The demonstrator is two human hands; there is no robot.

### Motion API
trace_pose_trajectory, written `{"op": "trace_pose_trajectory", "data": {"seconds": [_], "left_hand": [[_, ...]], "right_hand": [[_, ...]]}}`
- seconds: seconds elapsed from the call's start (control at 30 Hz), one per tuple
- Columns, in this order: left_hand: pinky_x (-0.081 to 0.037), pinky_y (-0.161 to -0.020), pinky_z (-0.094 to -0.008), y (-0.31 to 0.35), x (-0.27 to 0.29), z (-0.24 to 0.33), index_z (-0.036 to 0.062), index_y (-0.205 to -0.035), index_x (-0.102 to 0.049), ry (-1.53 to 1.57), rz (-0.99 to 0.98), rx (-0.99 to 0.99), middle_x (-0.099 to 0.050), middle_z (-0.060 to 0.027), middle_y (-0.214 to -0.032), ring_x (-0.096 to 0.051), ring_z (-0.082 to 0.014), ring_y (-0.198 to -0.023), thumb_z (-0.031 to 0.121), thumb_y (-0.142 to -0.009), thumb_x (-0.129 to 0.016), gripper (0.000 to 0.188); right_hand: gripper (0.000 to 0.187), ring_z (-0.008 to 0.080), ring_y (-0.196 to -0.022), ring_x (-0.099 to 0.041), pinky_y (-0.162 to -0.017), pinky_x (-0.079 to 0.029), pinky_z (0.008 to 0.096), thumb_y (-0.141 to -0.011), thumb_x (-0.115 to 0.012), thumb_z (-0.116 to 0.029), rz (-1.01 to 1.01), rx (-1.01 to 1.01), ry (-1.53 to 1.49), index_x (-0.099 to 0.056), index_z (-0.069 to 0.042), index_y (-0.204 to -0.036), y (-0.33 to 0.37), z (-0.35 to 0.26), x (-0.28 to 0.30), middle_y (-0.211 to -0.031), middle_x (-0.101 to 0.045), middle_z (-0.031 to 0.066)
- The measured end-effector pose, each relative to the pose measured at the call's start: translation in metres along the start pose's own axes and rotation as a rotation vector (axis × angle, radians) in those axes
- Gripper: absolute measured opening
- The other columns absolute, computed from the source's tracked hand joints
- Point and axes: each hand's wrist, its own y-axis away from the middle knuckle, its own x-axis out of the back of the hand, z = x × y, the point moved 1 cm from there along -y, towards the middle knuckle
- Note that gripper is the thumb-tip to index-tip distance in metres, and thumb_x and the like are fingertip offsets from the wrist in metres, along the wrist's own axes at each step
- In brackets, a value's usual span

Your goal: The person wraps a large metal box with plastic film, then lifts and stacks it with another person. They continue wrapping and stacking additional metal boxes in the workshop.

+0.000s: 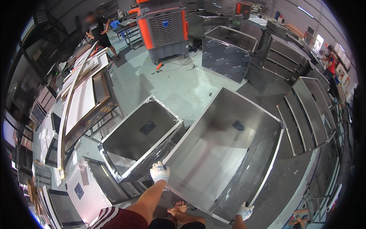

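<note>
A large open-topped stainless steel box (202,149) tilts in front of me, its inside facing up and a dark patch on its far inner wall. My left hand (159,172), in a white work glove, is closed on the box's near left edge. At the near right corner, my right hand (244,211), gloved the same way, grips the rim with its fingers curled; part of the fingers is hidden. Just left of the box stands a smaller metal cabinet shell (133,133) with plastic film on its rim.
A white-sided metal cabinet (82,187) stands at lower left, near my bare feet (178,208). Long metal profiles (76,99) lie on a rack at left. An air cooler (162,34) and film-covered box (223,57) stand ahead. Slatted metal units (305,114) are at right. Two people are farther off.
</note>
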Motion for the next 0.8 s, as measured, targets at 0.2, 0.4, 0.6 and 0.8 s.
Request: {"op": "trace_pose_trajectory", "data": {"seconds": [0.2, 0.4, 0.6, 0.8], "left_hand": [[-0.048, -0.090, -0.0473, 0.002, 0.003, 0.002, 0.0069, -0.104, -0.063, -0.012, 0.013, 0.004, -0.069, -0.0184, -0.106, -0.066, -0.0343, -0.107, 0.033, -0.085, -0.064, 0.032], [-0.049, -0.089, -0.0468, 0.003, 0.005, 0.003, 0.0078, -0.103, -0.064, -0.020, 0.030, -0.006, -0.069, -0.0166, -0.105, -0.066, -0.0329, -0.106, 0.032, -0.085, -0.065, 0.031], [-0.050, -0.088, -0.0470, 0.011, 0.003, -0.001, 0.0080, -0.102, -0.064, -0.037, 0.017, 0.000, -0.070, -0.0167, -0.105, -0.067, -0.0330, -0.106, 0.032, -0.084, -0.065, 0.030], [-0.049, -0.090, -0.0475, 0.015, -0.001, -0.006, 0.0077, -0.104, -0.064, -0.025, 0.003, 0.003, -0.070, -0.0174, -0.106, -0.067, -0.0335, -0.107, 0.032, -0.085, -0.064, 0.031]], "right_hand": [[0.049, 0.0427, -0.091, -0.072, -0.084, -0.056, 0.0526, -0.086, -0.067, -0.052, 0.005, 0.005, 0.004, -0.064, -0.006, -0.104, 0.000, 0.001, 0.001, -0.097, -0.074, 0.0221], [0.051, 0.0427, -0.091, -0.072, -0.084, -0.056, 0.0525, -0.086, -0.067, -0.052, -0.020, -0.006, 0.009, -0.064, -0.005, -0.105, 0.000, -0.002, 0.003, -0.097, -0.074, 0.0234], [0.051, 0.0424, -0.091, -0.072, -0.084, -0.056, 0.0521, -0.086, -0.067, -0.051, -0.013, -0.008, 0.037, -0.065, -0.005, -0.108, 0.004, 0.004, 0.010, -0.097, -0.074, 0.0230], [0.052, 0.0421, -0.091, -0.072, -0.084, -0.056, 0.0517, -0.086, -0.067, -0.052, 0.018, 0.028, 0.026, -0.065, -0.005, -0.109, 0.005, 0.012, 0.008, -0.097, -0.074, 0.0229]]}}
